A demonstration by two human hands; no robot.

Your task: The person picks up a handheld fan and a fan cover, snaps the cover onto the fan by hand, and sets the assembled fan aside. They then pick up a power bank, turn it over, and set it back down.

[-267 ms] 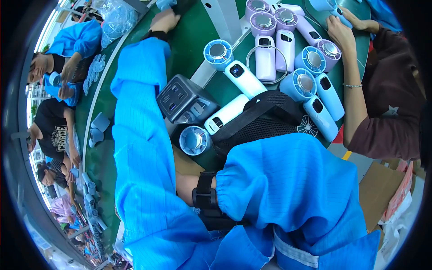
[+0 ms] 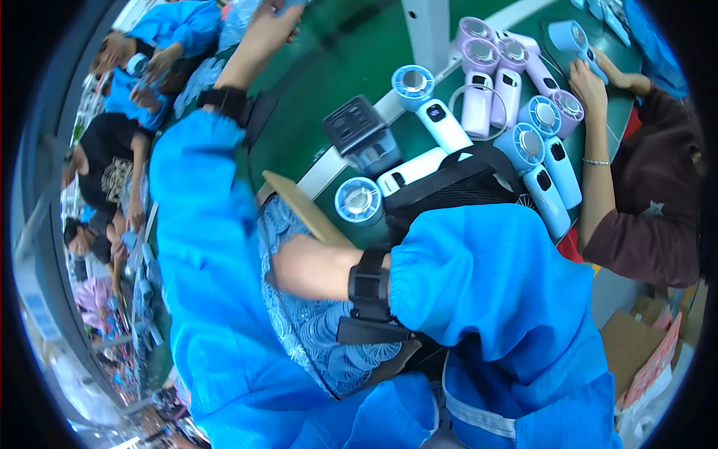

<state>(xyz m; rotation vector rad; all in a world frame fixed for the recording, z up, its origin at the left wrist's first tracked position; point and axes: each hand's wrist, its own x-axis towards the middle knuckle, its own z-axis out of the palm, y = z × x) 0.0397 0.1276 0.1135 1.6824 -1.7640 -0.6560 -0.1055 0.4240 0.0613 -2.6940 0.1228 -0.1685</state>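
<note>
My left hand [image 2: 266,31] is at the top edge, stretched far out over the green table [image 2: 329,67]. Its fingers are curled on a light-blue plastic part [image 2: 290,7], mostly cut off by the picture's rim. My right hand [image 2: 290,263] reaches leftward into a cardboard box [image 2: 303,206] on my lap side, full of round light-blue fan grilles [image 2: 318,337]. My left sleeve hides its fingers, so I cannot see whether it grips a grille. Dark straps circle both wrists.
Several handheld fans, blue [image 2: 413,82] and lilac [image 2: 479,52], lie beyond a black mesh bag [image 2: 456,176]. A dark grey boxy device [image 2: 355,123] stands left of them. At right a person in brown [image 2: 647,194] handles a blue fan [image 2: 570,36]; other people sit along the left.
My left hand has closed on the blue part and shifted slightly left and up. The view has turned, and the box of grilles has come into sight around my right hand.
</note>
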